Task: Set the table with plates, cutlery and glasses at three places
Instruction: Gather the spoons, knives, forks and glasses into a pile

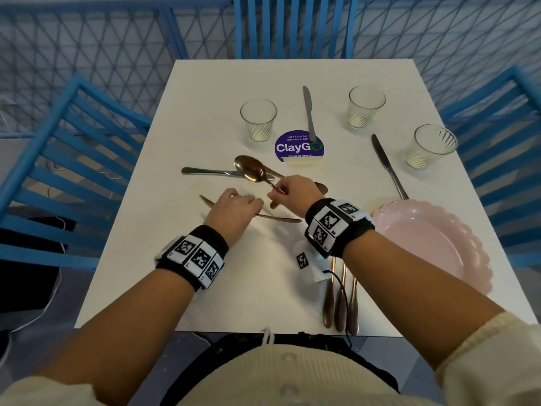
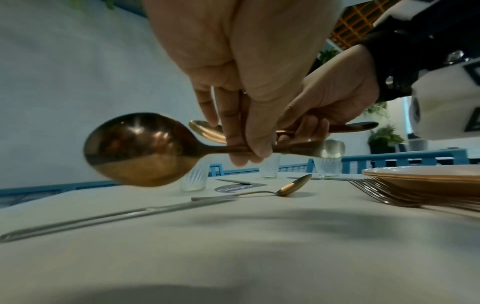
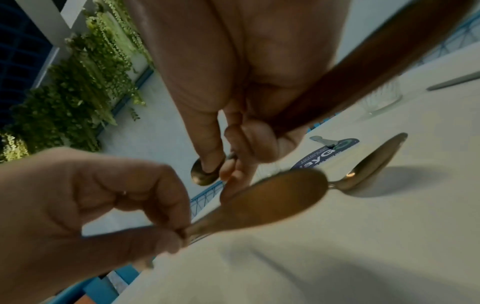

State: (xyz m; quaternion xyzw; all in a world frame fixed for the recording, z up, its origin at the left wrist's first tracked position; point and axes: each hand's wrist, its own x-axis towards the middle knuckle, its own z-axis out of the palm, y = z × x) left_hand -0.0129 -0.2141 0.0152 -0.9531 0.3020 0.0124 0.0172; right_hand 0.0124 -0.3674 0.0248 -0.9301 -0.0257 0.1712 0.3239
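My right hand (image 1: pixel 282 191) pinches the handle of a copper spoon (image 1: pixel 251 169) and holds it above the table, bowl pointing far left. Just left of it, my left hand (image 1: pixel 248 202) pinches a second copper spoon (image 2: pixel 140 150) by its neck, low over the table. A third spoon (image 2: pixel 293 188) lies on the table past the hands. Three empty glasses (image 1: pixel 258 120) (image 1: pixel 366 106) (image 1: pixel 433 146) stand at the far side. One knife (image 1: pixel 309 112) lies between two of them, another knife (image 1: pixel 388 165) at the right, a third knife (image 1: pixel 205 171) at the left. Stacked pink plates (image 1: pixel 433 244) sit near right.
Three copper forks (image 1: pixel 341 300) lie side by side by the table's near edge, partly under my right wrist. A purple round sticker (image 1: pixel 298 148) marks the white table (image 1: pixel 140 259) at its middle. Blue slatted chairs (image 1: pixel 73 159) stand at the left, right and far sides.
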